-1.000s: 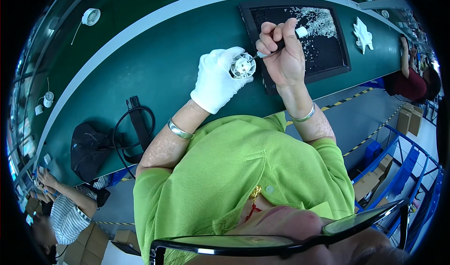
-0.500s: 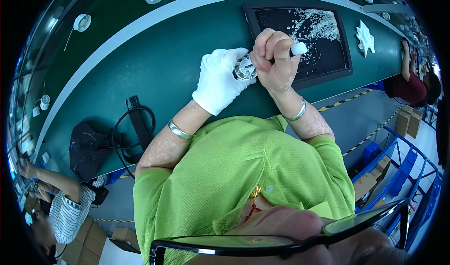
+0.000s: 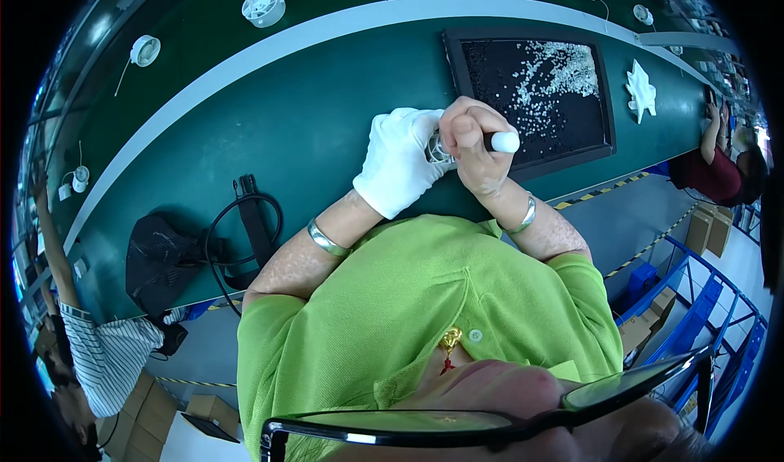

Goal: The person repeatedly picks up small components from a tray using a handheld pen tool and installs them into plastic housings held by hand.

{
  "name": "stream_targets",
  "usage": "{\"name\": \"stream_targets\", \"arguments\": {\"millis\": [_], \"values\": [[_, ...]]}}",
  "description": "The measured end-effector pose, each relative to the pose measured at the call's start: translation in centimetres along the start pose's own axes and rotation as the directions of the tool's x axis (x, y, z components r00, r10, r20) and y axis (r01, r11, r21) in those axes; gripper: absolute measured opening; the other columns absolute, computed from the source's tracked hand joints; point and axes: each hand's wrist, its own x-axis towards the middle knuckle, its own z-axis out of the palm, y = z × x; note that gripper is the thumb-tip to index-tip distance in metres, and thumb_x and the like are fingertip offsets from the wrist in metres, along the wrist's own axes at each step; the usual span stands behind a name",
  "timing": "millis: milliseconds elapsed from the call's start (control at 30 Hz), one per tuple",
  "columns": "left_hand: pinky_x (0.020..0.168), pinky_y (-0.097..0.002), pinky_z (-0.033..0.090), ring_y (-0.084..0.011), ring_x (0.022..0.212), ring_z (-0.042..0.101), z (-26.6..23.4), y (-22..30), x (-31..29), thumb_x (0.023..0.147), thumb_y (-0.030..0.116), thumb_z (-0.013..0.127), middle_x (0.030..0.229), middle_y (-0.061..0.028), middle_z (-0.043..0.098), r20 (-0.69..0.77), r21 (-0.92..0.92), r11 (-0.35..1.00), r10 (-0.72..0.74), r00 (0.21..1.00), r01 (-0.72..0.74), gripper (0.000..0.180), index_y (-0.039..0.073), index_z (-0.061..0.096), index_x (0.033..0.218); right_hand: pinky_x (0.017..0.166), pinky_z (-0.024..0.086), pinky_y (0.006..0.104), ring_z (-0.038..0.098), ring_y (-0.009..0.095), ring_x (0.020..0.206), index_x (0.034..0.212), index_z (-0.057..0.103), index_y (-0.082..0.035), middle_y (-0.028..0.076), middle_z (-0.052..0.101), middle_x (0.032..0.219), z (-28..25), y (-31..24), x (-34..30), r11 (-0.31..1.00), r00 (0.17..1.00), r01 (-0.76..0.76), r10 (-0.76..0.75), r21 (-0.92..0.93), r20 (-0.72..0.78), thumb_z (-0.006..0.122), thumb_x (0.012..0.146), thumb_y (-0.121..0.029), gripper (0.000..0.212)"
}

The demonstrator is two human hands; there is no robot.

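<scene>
My left hand (image 3: 400, 161), in a white glove, is closed around the side of a small white round part with open spokes (image 3: 438, 148), which looks like a fan housing. My bare right hand (image 3: 480, 147) is pressed close against that part. Its fingers wrap a short dark-shafted tool with a thick white rounded end (image 3: 505, 142), and the white end sticks out to the right. The tool's other end is hidden behind my fingers, so I cannot tell whether it touches the white part.
Beyond my right hand lies a black tray (image 3: 606, 94) with many tiny whitish pieces. A white glove (image 3: 641, 91) rests right of it. At left are a black bag (image 3: 162, 259) and strap (image 3: 253, 221). Wired white fans (image 3: 263, 8) stand past the pale rail. Co-workers (image 3: 719, 164) are at both sides.
My right hand has come lower against the white part, its fingers curling tighter around the tool. The whole view has shifted slightly. The co-worker at left has stretched an arm toward the far side.
</scene>
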Motion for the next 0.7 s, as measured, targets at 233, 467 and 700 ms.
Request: {"name": "stream_targets", "arguments": {"millis": [233,467,700], "values": [[0.060,-0.0401,0.047,-0.0355,0.067,0.059,0.1,-0.5,0.1,0.059,0.002,0.073,0.072,-0.0147,0.059,0.057,-0.137,0.988,-0.056,0.997,0.063,0.024,0.003,0.059,0.079,0.047,0.039,0.0287,0.050,0.020,0.050,0.061,0.051,0.004,0.011,0.055,0.061,0.1,-0.2,0.5,0.983,0.995,0.055,-0.038,-0.177,0.094,0.063,0.083,-0.008,0.028],[0.064,-0.0408,0.048,-0.0325,0.070,0.059,-0.4,-0.2,-0.2,0.060,0.014,0.078,0.072,-0.0101,0.061,0.000,-0.022,1.000,-0.006,1.000,0.006,0.033,0.007,0.061,0.087,0.047,0.037,0.0274,0.048,0.015,0.052,0.062,0.051,0.003,0.011,0.055,0.064,0.1,-0.5,0.9,0.989,0.998,0.000,0.010,-0.147,0.066,0.062,0.085,-0.008,0.027],[0.079,-0.0279,0.050,-0.0197,0.084,0.065,-2.6,-0.4,2.0,0.075,0.033,0.076,0.092,-0.0143,0.067,-0.047,-0.252,0.855,-0.478,0.877,0.453,0.063,-0.003,0.049,0.119,0.042,0.037,0.0258,0.043,0.011,0.047,0.065,0.037,-0.004,0.011,0.049,0.077,-4.3,-4.3,2.5,0.882,0.971,0.238,-0.222,0.407,-0.087,0.038,0.100,-0.038,0.049]]}}
